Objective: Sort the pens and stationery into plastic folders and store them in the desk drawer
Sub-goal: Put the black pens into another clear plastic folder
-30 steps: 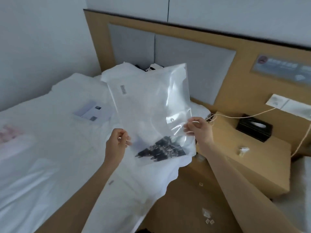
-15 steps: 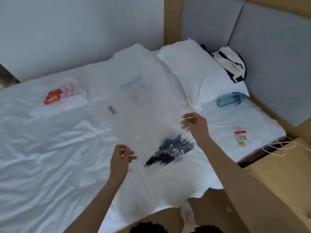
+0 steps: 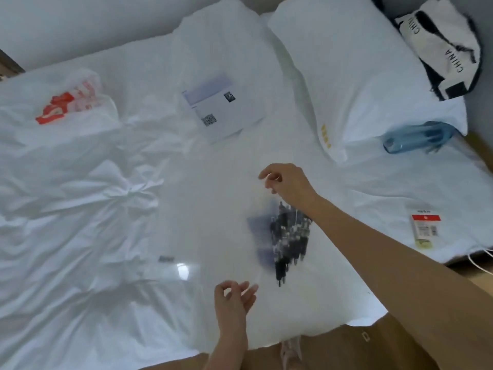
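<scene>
The right hand [image 3: 286, 186] reaches in from the lower right on a long bare forearm, its fingers curled and pinched near the far edge of the clear plastic folder [image 3: 213, 236]; the folder is so blurred there that I cannot tell whether the fingertips actually have hold of it; the left hand [image 3: 233, 299] comes up from the bottom edge, thumb and forefinger curled toward each other at the folder's near edge, the other fingers spread loosely, and again no grip can be made out. The folder lies over the white bed [image 3: 80, 209]; a bundle of black pens [image 3: 289, 236] sits inside it, between the two hands and just under the right wrist, smeared by motion. Beyond the folder lies a printed sheet [image 3: 224, 110]; far left of the folder is a red-and-white plastic bag [image 3: 72, 102]; to the folder's far right a pillow [image 3: 346, 62] carries a black-and-white cloth bag [image 3: 442, 46], with a blue bottle [image 3: 416, 137] beside it; right of the folder lies a small red-topped packet [image 3: 425, 228].
</scene>
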`<state>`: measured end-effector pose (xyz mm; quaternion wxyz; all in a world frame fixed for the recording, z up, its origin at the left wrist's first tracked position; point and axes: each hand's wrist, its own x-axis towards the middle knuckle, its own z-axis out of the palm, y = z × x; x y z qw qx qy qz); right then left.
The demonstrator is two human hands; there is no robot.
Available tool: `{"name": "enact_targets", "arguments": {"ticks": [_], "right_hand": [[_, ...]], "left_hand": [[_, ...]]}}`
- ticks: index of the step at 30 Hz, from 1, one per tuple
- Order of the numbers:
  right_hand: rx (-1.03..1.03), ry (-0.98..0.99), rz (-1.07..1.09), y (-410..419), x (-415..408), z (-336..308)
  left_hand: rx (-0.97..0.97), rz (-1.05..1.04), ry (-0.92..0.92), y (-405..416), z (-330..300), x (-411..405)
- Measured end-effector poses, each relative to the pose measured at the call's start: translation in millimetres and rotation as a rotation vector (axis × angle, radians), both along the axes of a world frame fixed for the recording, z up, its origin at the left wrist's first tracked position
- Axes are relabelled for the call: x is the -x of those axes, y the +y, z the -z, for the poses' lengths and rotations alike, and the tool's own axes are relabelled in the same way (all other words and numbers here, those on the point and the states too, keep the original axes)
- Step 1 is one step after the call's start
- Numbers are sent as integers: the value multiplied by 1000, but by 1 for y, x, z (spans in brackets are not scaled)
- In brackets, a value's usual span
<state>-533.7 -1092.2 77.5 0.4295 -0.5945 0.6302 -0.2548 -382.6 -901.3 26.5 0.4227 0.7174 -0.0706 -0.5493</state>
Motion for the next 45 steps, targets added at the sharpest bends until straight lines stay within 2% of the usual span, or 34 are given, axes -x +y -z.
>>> {"name": "enact_targets", "arguments": {"ticks": [4,7,12,18,25,37,41,45], "right_hand": [[23,90,-195,-25,-37,39],[44,159,-293,-35,-58,61],[72,230,-326,-42,-79,94],[104,364,-347,-44,-79,116],[143,441,-407,-36,-80,121],[125,421,-354,-15,-64,101],[132,403,-304,-1,-55,94],[153,394,-212,21,-40,90]], "left_hand": [[-49,-159,113,-4,30,10],[-74,-203,145,-4,49,8],[-58,-200,194,-6,68,0],[-96,-79,150,-11,75,-17],[-170,-44,158,-15,69,-20],[-241,40,146,-11,59,-24],[-326,164,178,-10,52,-20],[-281,386,86,-10,43,-11]]}}
